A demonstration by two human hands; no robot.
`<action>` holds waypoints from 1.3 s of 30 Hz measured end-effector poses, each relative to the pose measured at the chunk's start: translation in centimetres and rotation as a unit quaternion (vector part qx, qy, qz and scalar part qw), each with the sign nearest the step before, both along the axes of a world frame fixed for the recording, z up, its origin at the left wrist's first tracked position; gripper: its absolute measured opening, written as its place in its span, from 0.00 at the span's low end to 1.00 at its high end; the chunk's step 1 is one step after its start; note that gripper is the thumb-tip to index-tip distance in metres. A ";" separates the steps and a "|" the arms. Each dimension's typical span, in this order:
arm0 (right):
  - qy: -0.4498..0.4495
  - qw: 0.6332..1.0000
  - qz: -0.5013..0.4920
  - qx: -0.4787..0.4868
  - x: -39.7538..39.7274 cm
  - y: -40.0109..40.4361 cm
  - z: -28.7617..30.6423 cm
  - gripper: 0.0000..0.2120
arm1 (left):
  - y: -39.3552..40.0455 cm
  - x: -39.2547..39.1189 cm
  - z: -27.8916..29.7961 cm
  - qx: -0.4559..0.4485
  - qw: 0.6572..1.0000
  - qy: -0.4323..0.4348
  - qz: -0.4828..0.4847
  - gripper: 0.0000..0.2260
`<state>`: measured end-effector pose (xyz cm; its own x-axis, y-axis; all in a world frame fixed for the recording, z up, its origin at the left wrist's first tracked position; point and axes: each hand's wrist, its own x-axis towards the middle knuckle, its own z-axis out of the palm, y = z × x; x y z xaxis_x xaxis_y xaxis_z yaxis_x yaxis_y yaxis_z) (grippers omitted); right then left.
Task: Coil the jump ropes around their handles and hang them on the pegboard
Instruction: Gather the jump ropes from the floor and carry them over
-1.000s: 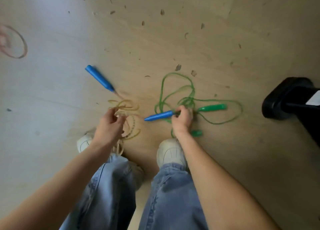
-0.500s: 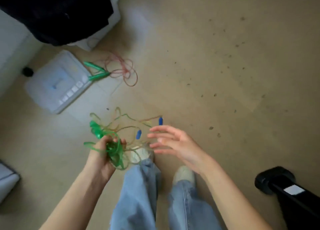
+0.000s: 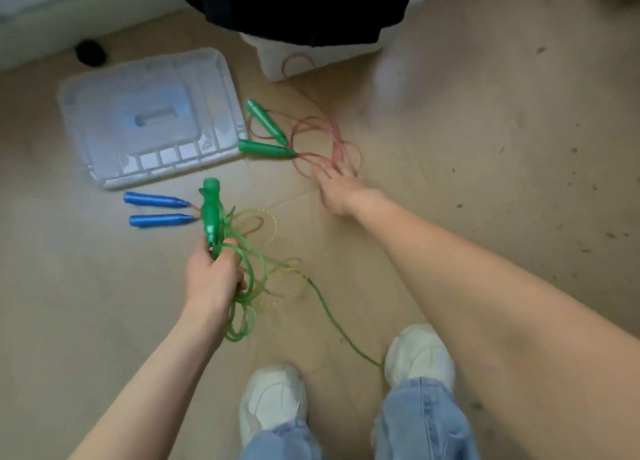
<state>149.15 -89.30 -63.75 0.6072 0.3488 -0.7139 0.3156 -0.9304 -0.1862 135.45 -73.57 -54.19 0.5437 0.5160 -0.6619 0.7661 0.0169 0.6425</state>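
1. Head view, looking down at a tan floor and two bare arms.
2. Left hand: fingers curled tight round a green handle and a bundle of green rope; handle pointing up and away from the fist, loops hanging below the hand, one strand trailing across the floor toward the right shoe.
3. Right hand: stretched forward and low, fingers straight and spread, holding nothing; fingertips over or on the red rope, contact too blurred to judge.
4. Red rope: loose tangle on the floor, ending in two green handles that lie just beside the edge of a clear plastic lid.
5. Two blue handles: side by side on the floor just below the lid, tips pointing right; thin yellowish rope running from them behind the green bundle.
6. White bin beyond the red rope, dark cloth draped over it.
7. Left shoe and blue jeans at the bottom edge.
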 end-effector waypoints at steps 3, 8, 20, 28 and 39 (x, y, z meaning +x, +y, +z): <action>-0.069 0.998 0.000 0.010 -0.7 -0.3 -2.2 0.30 | -0.4 -2.1 -2.7 0.008 1.000 0.012 0.006 0.05; -0.063 0.994 -0.065 0.066 -3.2 -3.3 -1.7 0.23 | -2.4 -4.4 -2.6 -0.006 0.996 0.055 -0.072 0.11; 0.045 0.985 -0.157 0.049 -5.8 -7.6 -2.7 0.13 | -5.7 -6.1 -3.3 0.030 0.983 0.139 -0.115 0.20; -0.034 0.995 -0.048 0.077 -21.1 -6.2 -2.6 0.25 | -8.6 -7.2 -5.0 0.031 0.985 0.158 -0.058 0.19; -0.034 0.938 -0.311 0.146 -20.2 -9.7 3.5 0.12 | -8.9 -7.5 -0.3 0.101 0.970 0.088 -0.205 0.23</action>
